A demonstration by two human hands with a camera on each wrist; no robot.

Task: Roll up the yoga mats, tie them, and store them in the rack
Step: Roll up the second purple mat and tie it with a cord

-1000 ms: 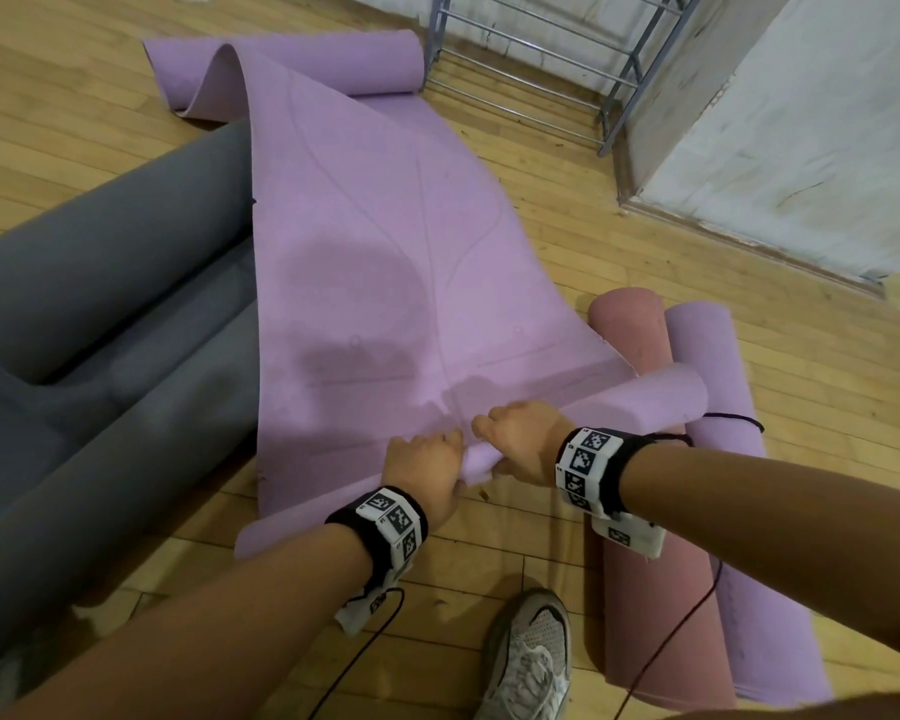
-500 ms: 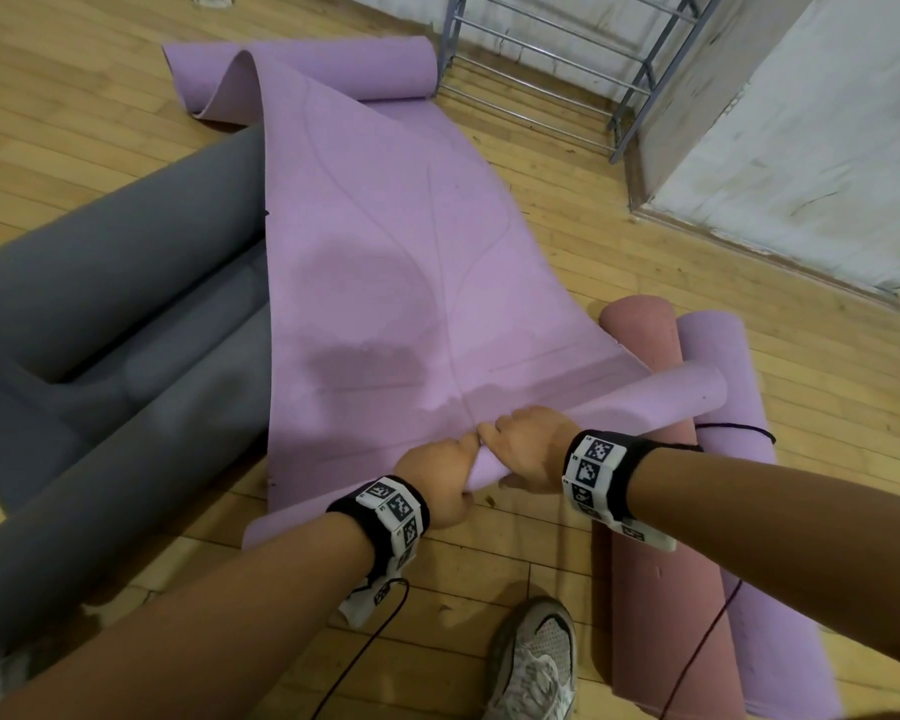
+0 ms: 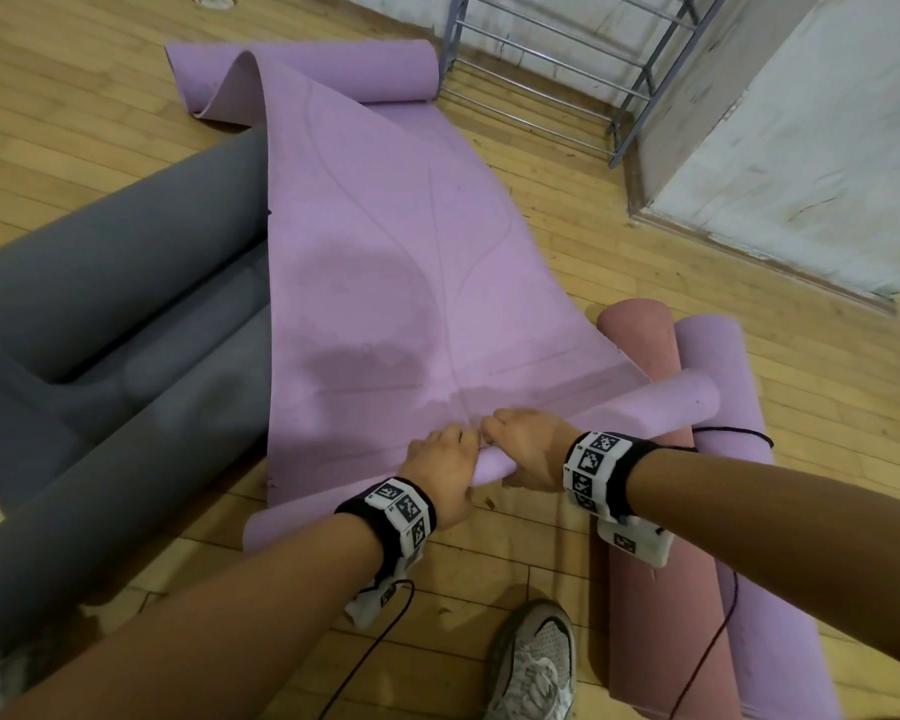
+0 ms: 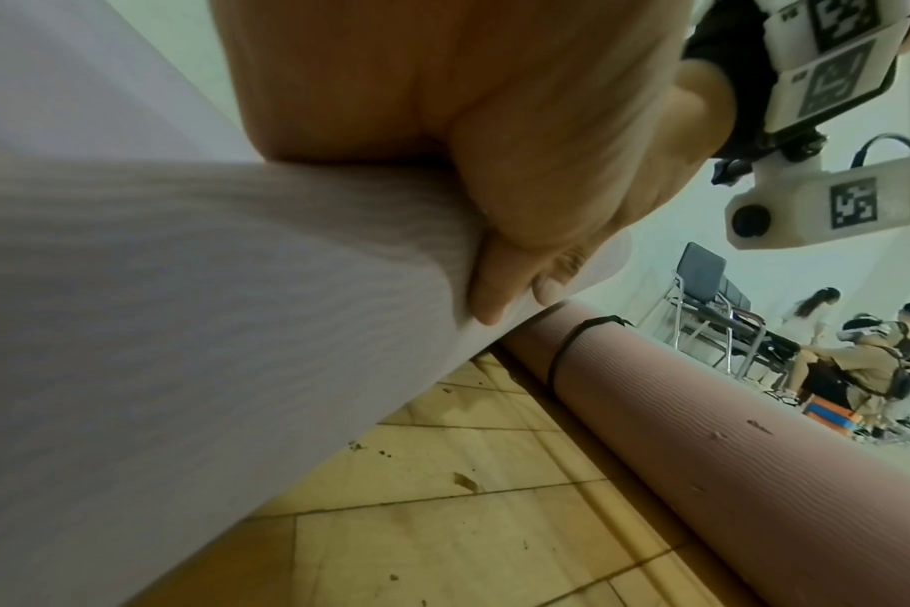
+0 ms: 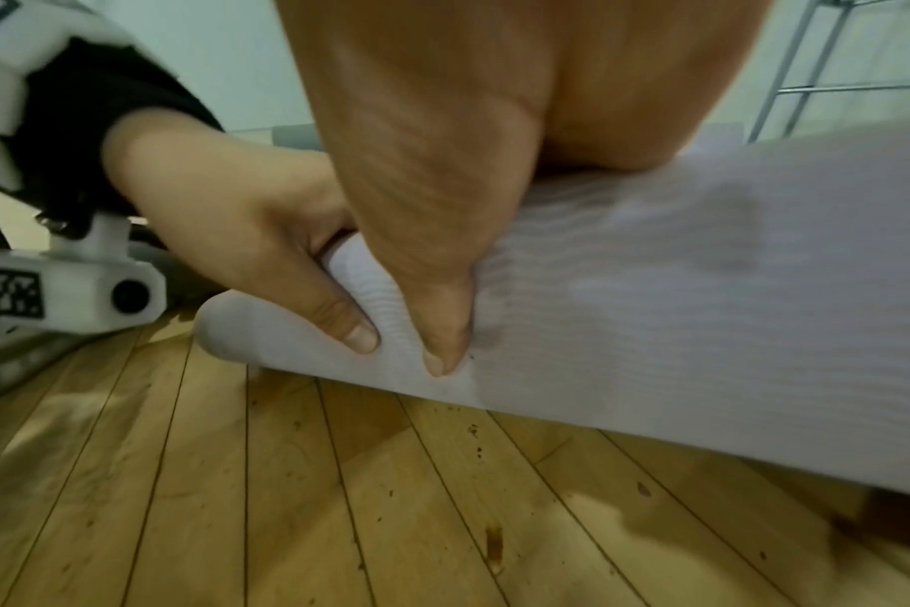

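Both hands sit side by side on the near rolled end of the long lilac foam yoga mat point(image 3: 385, 262) spread on the wooden floor: left hand point(image 3: 440, 472) and right hand point(image 3: 528, 446) curl around it, though fingertip contact looks blurred. Best to keep the roll tight, edges square, pressure even.

- The open mat point(image 3: 401, 283) is spread on the floor point(image 3: 74, 127), running from the near roll point(image 3: 645, 402) to a far roll point(image 3: 333, 70).
- The rack point(image 3: 567, 70) is placed behind the far roll, at the wall point(image 3: 801, 148).
- Other mats point(image 3: 100, 330) are laid left of the open mat, partly under its edge.
- Two rolled mats point(image 3: 661, 589) are laid side by side at the right, under the end of the near roll.
- Both hands, left point(image 3: 440, 478) and right point(image 3: 528, 449), are set on the near roll, side by side.
- A shoe point(image 3: 533, 662) is seen nearest, before the hands.
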